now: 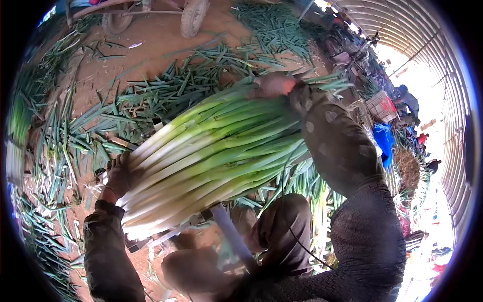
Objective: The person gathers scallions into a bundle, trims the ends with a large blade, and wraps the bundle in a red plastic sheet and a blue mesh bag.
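A wide bunch of long green onions (pixel 211 151) lies across a low metal stand (pixel 229 234) in front of my knees. Their white ends point to the left, and the green leaves run up to the right. My left hand (pixel 117 176), in a dark glove, rests against the white ends with its fingers stretched along them. Across the bunch reaches my right arm, with my right hand (pixel 271 84) on the green leaves at the far edge. That hand is smeared by motion, and its fingers cannot be made out.
Loose green leaves (pixel 166 95) litter the brown dirt floor (pixel 146 30). A wheeled cart (pixel 193 17) stands at the back. More onions (pixel 19 126) are stacked at far left. On the right are a crate (pixel 381 106), a blue bag (pixel 384 143) and a person (pixel 408 103) under a curved roof.
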Action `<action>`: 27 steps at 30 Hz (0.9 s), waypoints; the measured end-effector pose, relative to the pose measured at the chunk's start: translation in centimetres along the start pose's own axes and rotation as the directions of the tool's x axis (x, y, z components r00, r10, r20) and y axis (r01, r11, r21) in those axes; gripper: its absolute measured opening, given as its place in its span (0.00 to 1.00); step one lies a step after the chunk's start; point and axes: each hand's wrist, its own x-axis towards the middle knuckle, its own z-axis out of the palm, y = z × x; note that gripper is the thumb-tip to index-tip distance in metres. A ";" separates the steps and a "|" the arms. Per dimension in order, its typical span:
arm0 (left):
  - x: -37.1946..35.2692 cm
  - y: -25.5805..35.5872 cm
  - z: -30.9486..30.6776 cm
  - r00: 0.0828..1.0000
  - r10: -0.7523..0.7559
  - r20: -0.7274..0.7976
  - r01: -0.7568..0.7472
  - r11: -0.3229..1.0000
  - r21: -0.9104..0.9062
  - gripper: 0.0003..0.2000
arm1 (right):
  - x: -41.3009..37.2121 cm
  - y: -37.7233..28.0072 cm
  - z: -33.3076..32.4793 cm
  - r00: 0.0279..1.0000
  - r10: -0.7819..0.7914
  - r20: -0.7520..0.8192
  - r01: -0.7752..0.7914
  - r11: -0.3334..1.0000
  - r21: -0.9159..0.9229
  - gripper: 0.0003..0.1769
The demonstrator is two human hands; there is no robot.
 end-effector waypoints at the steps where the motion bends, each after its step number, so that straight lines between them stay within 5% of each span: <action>1: 0.0 -0.4 0.5 1.000 -0.002 -0.006 0.002 1.000 0.001 0.43 | -0.2 0.2 -0.2 1.000 -0.005 0.013 0.004 0.998 0.055 0.58; 4: 0.2 -0.9 0.7 0.999 0.016 -0.039 -0.016 1.000 0.003 0.43 | -1.6 -0.3 -0.5 1.000 0.005 0.004 -0.005 0.994 0.105 0.57; 7: -0.1 1.2 -1.6 0.998 -0.036 0.042 0.036 0.999 -0.007 0.42 | -1.8 0.7 1.5 0.978 0.185 -0.097 -0.193 0.978 -0.076 0.57; 10: 0.1 0.4 -0.4 1.000 -0.018 -0.013 0.017 0.999 -0.042 0.42 | -1.1 1.6 0.6 0.989 0.112 0.095 -0.110 0.994 -0.022 0.60; 13: 0.0 0.4 -0.2 0.999 -0.051 -0.012 0.051 0.999 -0.018 0.42 | -0.2 1.6 0.1 1.000 0.019 0.004 -0.020 0.997 0.080 0.58; 16: 0.1 0.0 0.1 0.999 -0.044 -0.007 0.044 0.999 0.002 0.42 | 3.1 4.3 0.6 0.974 0.178 0.138 -0.179 0.984 -0.001 0.49; 19: -0.2 0.6 -0.7 0.995 -0.078 0.062 0.081 0.996 -0.039 0.44 | 3.6 8.9 2.2 0.990 -0.113 0.089 0.101 0.987 0.124 0.36; 22: 0.5 0.6 -0.7 0.994 -0.080 0.081 0.079 0.997 0.007 0.45 | 7.4 14.6 6.8 0.936 -0.340 -0.089 0.348 0.933 0.095 0.43; 23: 0.3 0.5 -0.4 0.994 -0.079 0.074 0.076 0.996 0.038 0.46 | 3.9 9.4 4.0 0.999 -0.024 -0.030 0.030 0.977 0.211 0.44; 27: -0.2 0.0 -0.4 0.995 -0.067 0.072 0.067 0.998 -0.001 0.46 | 3.1 7.1 3.0 0.960 0.152 -0.237 -0.152 0.988 0.016 0.37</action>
